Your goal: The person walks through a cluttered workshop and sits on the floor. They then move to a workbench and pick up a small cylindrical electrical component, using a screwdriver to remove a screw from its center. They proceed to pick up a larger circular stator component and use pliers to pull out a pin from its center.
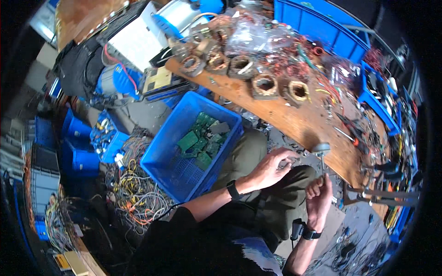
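Observation:
My left hand [270,169] hovers over my lap, palm turned right, its half-curled fingers apart and nothing visible between them. My right hand [318,195], beside my knee, is closed with the thumb pointing up. At its fingertips rises a thin-shafted tool with a round grey head [321,147], held near the bench's front edge; blur hides its exact kind. The wooden bench [294,126] curves ahead of me. Along its left part stand several motor stators [265,86] with rusty, ring-shaped openings.
A blue crate [159,156] with green circuit boards [189,141] stands left of my legs. Tangled cables [138,198] lie beyond it. Copper wire [294,64] and plastic bags [253,37] pile on the bench's far side. Screwdrivers and pliers [352,126] lie right; a blue bin [322,30] stands behind.

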Demonstrator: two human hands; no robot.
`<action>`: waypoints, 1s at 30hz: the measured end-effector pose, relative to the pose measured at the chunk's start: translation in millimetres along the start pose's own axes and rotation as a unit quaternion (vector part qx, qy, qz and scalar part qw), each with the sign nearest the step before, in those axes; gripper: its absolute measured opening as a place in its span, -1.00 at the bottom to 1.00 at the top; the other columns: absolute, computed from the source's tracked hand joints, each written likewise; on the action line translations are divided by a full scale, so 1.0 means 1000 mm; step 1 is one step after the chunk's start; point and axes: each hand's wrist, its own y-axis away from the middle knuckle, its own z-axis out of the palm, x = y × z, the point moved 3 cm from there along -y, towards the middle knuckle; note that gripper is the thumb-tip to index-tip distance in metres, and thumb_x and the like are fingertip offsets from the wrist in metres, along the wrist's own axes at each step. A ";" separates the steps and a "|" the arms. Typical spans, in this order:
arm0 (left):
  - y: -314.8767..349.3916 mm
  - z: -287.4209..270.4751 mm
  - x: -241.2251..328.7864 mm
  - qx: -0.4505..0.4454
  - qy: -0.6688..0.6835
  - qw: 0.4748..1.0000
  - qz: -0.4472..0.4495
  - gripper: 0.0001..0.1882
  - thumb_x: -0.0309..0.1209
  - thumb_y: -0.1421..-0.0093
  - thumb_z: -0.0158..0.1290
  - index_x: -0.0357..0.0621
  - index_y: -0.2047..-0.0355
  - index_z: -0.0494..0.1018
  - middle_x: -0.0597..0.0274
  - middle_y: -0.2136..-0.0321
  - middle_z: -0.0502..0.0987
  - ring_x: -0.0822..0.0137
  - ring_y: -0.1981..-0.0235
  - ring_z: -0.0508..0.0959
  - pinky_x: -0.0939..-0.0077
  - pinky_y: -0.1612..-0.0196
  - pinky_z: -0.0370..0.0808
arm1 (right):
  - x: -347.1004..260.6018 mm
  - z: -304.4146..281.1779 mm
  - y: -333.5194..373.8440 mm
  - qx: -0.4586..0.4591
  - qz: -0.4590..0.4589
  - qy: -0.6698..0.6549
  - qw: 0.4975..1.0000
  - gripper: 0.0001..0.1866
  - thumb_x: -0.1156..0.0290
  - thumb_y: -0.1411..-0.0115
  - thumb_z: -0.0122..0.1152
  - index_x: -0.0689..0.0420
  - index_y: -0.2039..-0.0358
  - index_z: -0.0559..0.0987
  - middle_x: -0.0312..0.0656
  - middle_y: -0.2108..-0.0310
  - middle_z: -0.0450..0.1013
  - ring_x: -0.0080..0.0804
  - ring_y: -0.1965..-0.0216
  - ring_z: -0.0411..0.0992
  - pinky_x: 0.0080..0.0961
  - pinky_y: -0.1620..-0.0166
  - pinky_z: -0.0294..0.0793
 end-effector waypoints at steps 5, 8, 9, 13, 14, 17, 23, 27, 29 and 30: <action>0.036 -0.057 -0.047 0.082 -0.015 0.996 0.020 -0.66 -0.71 -0.30 0.06 -0.19 -0.05 0.56 0.15 0.06 0.62 0.35 0.06 0.65 0.45 -0.06 0.58 | -0.005 -0.001 -0.005 0.022 -0.042 0.042 0.998 -0.67 0.11 -0.55 0.00 0.05 0.30 0.47 -0.44 0.60 0.16 -0.61 0.55 0.11 -0.58 0.45 0.16; 0.063 -0.090 -0.086 0.167 0.032 0.985 -0.027 -0.72 -0.71 -0.35 0.02 -0.25 -0.02 0.55 0.15 0.04 0.62 0.32 0.00 0.66 0.43 -0.12 0.59 | -0.009 0.008 -0.003 0.114 -0.117 0.125 0.979 -0.67 0.15 -0.55 -0.01 0.06 0.35 0.43 -0.39 0.56 0.21 -0.58 0.53 0.11 -0.56 0.42 0.10; 0.072 -0.102 -0.098 0.176 0.060 0.981 -0.050 -0.72 -0.74 -0.36 0.00 -0.29 -0.02 0.54 0.16 0.04 0.62 0.32 0.00 0.67 0.40 -0.14 0.59 | -0.010 0.029 0.004 0.134 -0.166 0.198 0.957 -0.64 0.16 -0.53 0.01 0.03 0.42 0.40 -0.41 0.57 0.17 -0.60 0.54 0.07 -0.56 0.44 0.04; 0.096 -0.152 -0.151 0.280 0.093 0.951 -0.095 -0.69 -0.77 -0.35 -0.03 -0.31 -0.03 0.53 0.12 0.03 0.64 0.30 0.00 0.67 0.44 -0.09 0.59 | -0.003 0.057 0.005 0.102 -0.194 0.379 0.899 -0.56 0.16 -0.53 0.03 0.02 0.54 0.33 -0.42 0.59 0.10 -0.63 0.57 0.01 -0.52 0.47 -0.04; 0.103 -0.160 -0.165 0.324 0.134 0.927 -0.135 -0.69 -0.79 -0.29 0.01 -0.29 0.02 0.55 0.14 0.04 0.63 0.35 0.01 0.66 0.45 -0.08 0.61 | 0.000 0.068 0.005 0.069 -0.166 0.404 0.897 -0.57 0.15 -0.53 0.03 0.06 0.50 0.39 -0.40 0.57 0.17 -0.60 0.55 0.07 -0.53 0.45 0.03; 0.122 -0.178 -0.219 0.401 0.208 0.867 -0.209 -0.70 -0.72 -0.28 0.04 -0.29 -0.01 0.53 0.18 0.09 0.63 0.37 0.04 0.65 0.48 -0.09 0.57 | 0.024 0.117 -0.009 0.029 -0.108 0.514 0.850 -0.63 0.19 -0.50 0.05 0.17 0.37 0.57 -0.27 0.46 0.47 -0.54 0.45 0.34 -0.51 0.34 0.30; 0.195 -0.196 -0.312 0.428 0.171 0.801 -0.383 -0.70 -0.55 -0.30 0.11 -0.28 -0.04 0.53 0.16 0.07 0.64 0.31 0.04 0.63 0.39 -0.08 0.53 | 0.172 0.215 -0.106 -0.177 0.071 0.595 0.781 -0.66 0.21 -0.46 0.06 0.23 0.25 0.64 -0.18 0.41 0.57 -0.40 0.44 0.47 -0.37 0.41 0.39; 0.214 -0.190 -0.338 0.407 0.159 0.811 -0.390 -0.65 -0.49 -0.29 0.13 -0.28 -0.08 0.54 0.13 0.04 0.65 0.25 0.02 0.63 0.34 -0.09 0.52 | 0.282 0.211 -0.197 -0.306 0.003 0.734 0.606 -0.58 0.13 -0.51 0.03 0.31 0.11 0.58 -0.11 0.46 0.58 -0.37 0.48 0.51 -0.40 0.35 0.52; 0.210 -0.191 -0.334 0.405 0.163 0.818 -0.374 -0.64 -0.46 -0.29 0.13 -0.28 -0.08 0.54 0.10 0.04 0.66 0.22 0.02 0.64 0.32 -0.10 0.52 | 0.302 0.212 -0.212 -0.315 0.000 0.671 0.671 -0.56 0.11 -0.51 0.02 0.31 0.03 0.56 -0.11 0.44 0.60 -0.39 0.47 0.52 -0.41 0.32 0.55; 0.209 -0.190 -0.332 0.406 0.154 0.825 -0.363 -0.64 -0.44 -0.29 0.14 -0.28 -0.07 0.55 0.09 0.04 0.66 0.21 0.02 0.64 0.31 -0.10 0.53 | 0.307 0.214 -0.215 -0.319 -0.002 0.639 0.700 -0.55 0.10 -0.52 0.02 0.31 -0.01 0.55 -0.11 0.43 0.61 -0.40 0.46 0.52 -0.41 0.30 0.57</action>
